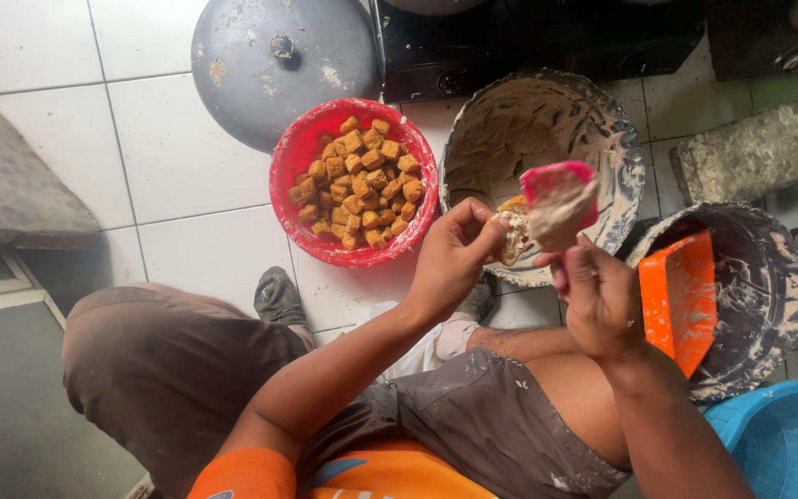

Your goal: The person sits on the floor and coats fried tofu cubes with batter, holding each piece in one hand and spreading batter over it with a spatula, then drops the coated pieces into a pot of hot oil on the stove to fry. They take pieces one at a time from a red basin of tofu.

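My left hand (450, 263) grips one golden fried tofu cube (513, 231), split and partly packed with pale paste, held over the near rim of the wide paste-smeared metal bowl (547, 120). My right hand (598, 296) is closed on the handle of a pink plastic scraper (561, 199), its blade loaded with paste and touching the cube. Judgement: filling of this piece is under way, not finished. The red plastic basin (299, 157) on the white tiled floor (168, 157) is heaped with unfilled cubes (362, 180), so most of the batch appears left. No filled pieces are visible. A second crusted bowl (768, 296) holds an orange plastic scraper (681, 296). A round grey metal lid (279, 69) lies beyond the basin.
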A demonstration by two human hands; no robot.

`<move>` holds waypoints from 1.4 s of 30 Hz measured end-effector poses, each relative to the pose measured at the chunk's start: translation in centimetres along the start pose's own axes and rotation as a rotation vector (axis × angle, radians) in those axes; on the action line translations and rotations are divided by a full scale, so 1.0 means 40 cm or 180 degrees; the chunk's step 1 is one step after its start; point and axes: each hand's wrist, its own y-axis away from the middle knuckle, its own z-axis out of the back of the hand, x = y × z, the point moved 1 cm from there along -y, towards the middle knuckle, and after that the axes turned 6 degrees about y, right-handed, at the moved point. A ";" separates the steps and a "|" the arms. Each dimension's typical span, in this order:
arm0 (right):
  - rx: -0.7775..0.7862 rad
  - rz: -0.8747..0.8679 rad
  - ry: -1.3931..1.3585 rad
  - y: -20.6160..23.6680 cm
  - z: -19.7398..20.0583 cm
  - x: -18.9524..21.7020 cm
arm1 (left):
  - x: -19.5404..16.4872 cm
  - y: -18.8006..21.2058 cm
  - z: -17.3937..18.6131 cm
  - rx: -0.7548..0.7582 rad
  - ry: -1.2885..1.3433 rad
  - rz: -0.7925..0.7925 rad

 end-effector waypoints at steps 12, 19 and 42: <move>-0.0163 0.0877 0.1275 -0.009 -0.005 0.072 | -0.112 0.068 -0.048 0.1051 0.0348 -0.0056; -0.0609 0.0859 0.1795 -0.009 -0.002 0.084 | -0.094 0.038 -0.017 0.0737 0.0008 -0.0451; -0.0486 0.1537 0.2572 0.018 -0.032 0.091 | -0.247 0.005 0.030 -0.0255 -0.4959 -0.3052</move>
